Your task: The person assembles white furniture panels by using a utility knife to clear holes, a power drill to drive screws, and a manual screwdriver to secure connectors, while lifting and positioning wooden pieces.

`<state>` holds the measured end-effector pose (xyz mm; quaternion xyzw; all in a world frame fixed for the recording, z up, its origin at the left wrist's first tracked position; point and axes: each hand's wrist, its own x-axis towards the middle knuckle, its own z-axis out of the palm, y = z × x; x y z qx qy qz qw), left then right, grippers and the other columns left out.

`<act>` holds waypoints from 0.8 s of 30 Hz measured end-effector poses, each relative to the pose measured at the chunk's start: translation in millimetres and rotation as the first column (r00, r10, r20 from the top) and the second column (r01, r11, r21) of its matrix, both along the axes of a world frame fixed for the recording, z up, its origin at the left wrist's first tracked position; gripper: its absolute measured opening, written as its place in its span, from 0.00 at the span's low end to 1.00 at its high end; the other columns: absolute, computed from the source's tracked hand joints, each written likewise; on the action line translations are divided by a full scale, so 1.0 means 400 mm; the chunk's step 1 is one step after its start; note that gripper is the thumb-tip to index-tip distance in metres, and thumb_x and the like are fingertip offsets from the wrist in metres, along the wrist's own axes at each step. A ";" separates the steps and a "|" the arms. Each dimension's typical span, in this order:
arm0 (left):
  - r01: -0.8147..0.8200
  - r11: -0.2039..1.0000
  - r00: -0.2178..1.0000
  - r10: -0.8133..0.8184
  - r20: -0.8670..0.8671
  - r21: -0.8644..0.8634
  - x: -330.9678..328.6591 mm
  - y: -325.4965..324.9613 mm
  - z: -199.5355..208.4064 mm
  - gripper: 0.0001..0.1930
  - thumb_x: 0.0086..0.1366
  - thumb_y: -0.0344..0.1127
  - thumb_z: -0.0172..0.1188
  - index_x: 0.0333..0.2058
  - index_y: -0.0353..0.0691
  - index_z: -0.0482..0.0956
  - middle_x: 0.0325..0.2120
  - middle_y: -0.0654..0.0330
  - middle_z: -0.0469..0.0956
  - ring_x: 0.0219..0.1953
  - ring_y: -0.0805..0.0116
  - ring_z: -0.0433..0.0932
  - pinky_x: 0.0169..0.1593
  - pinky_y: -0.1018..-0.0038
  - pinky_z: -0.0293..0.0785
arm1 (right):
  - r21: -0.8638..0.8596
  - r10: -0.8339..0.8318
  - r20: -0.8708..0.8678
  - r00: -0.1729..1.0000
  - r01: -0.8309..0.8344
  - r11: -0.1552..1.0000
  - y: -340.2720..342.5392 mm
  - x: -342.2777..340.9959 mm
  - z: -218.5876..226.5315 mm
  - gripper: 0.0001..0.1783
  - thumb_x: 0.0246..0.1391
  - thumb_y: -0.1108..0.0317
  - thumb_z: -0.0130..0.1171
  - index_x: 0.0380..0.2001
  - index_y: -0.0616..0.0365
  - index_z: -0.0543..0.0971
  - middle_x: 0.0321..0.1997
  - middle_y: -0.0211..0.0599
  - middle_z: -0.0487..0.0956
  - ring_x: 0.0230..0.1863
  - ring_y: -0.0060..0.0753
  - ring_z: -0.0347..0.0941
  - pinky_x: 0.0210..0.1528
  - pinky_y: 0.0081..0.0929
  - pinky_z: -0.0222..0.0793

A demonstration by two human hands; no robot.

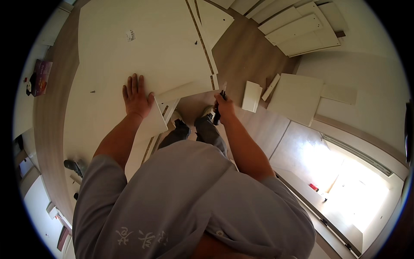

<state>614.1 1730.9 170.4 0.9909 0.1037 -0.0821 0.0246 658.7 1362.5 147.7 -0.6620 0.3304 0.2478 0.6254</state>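
My left hand lies flat on a large cream board, fingers stretched out and thumb apart. Beside it, near my legs, is a notch or gap in the boards, edged by a smaller cream panel. My right hand is closed around a black hand tool, just off the board's right corner. A thin, pale tip shows above the fist; the tool's exact kind is hidden by my fingers. Small dark fittings, one a peg-like piece and one a screw, are on the board.
Several cream panels lean at the upper right. Loose white pieces and a larger panel lie on the wood-look floor to the right. A dark red box stands far left; a black-handled object lies lower left.
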 end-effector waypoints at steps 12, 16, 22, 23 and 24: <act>-0.012 1.000 1.000 0.012 -0.002 -0.010 -0.003 0.004 0.002 0.43 0.69 0.56 0.52 0.76 0.48 0.47 0.78 0.54 0.44 0.80 0.53 0.38 0.78 0.49 0.34 | 0.107 -0.193 0.161 0.968 0.177 0.978 0.061 0.023 -0.093 0.10 0.63 0.65 0.66 0.36 0.62 0.79 0.30 0.36 0.80 0.29 0.34 0.81 0.30 0.32 0.73; 0.022 0.999 0.999 -0.021 0.038 -0.034 -0.004 0.003 0.011 0.43 0.70 0.55 0.53 0.76 0.46 0.48 0.78 0.53 0.44 0.80 0.53 0.38 0.78 0.48 0.34 | 0.044 -0.126 0.276 0.953 0.118 0.992 0.054 -0.008 -0.112 0.07 0.63 0.70 0.63 0.38 0.64 0.79 0.31 0.39 0.81 0.30 0.35 0.81 0.31 0.33 0.74; -0.017 1.000 0.998 0.017 -0.065 0.006 0.009 -0.004 0.022 0.42 0.70 0.55 0.53 0.76 0.46 0.48 0.78 0.53 0.43 0.80 0.53 0.38 0.78 0.49 0.34 | 0.162 -0.193 0.140 0.971 0.170 0.972 0.039 0.020 -0.103 0.08 0.62 0.69 0.63 0.40 0.63 0.80 0.33 0.40 0.83 0.31 0.35 0.81 0.32 0.33 0.74; -0.013 1.000 0.998 0.014 -0.066 0.008 0.009 -0.005 0.024 0.42 0.70 0.55 0.53 0.76 0.46 0.48 0.78 0.53 0.43 0.80 0.53 0.38 0.78 0.49 0.34 | 0.219 -0.241 0.093 0.966 0.217 0.951 0.037 0.017 -0.092 0.08 0.62 0.69 0.63 0.39 0.62 0.81 0.34 0.39 0.84 0.30 0.34 0.81 0.32 0.33 0.73; -0.015 1.000 0.998 0.016 -0.068 0.006 0.005 -0.006 0.024 0.42 0.70 0.55 0.53 0.76 0.46 0.48 0.78 0.53 0.43 0.80 0.53 0.38 0.78 0.49 0.34 | 0.270 -0.282 0.044 0.959 0.260 0.927 0.036 0.018 -0.076 0.08 0.62 0.68 0.64 0.39 0.62 0.81 0.34 0.39 0.84 0.29 0.33 0.81 0.31 0.33 0.72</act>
